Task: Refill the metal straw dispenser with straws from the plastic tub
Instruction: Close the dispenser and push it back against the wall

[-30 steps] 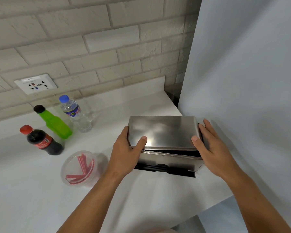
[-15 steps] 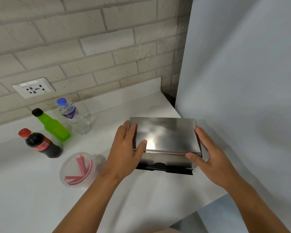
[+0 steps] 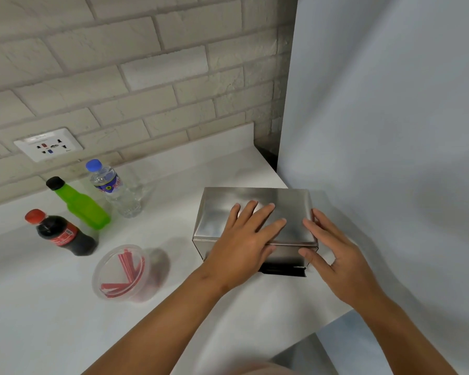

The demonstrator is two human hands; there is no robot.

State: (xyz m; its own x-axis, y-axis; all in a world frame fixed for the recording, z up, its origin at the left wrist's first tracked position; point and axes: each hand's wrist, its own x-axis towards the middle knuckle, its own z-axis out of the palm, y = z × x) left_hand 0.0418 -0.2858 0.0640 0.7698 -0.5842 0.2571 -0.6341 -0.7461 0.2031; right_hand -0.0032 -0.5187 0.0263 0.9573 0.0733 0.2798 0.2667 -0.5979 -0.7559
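Metal straw dispenser (image 3: 222,212) near counter's right edge, lid down. Left hand (image 3: 244,244) flat on lid, right hand (image 3: 333,253) spread at corner, gripping nothing. Plastic tub (image 3: 121,273) with straws (image 3: 127,269) left of dispenser. Risk: pinched fingertips, or dispenser shoved off.

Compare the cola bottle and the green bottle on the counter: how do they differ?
The cola bottle holds dark liquid, wears a red cap and a red label; the green bottle is bright green with a black cap and no label visible. The cola bottle stands nearer the camera, the green bottle behind it, nearer the wall. Both are capped and upright on the white counter.
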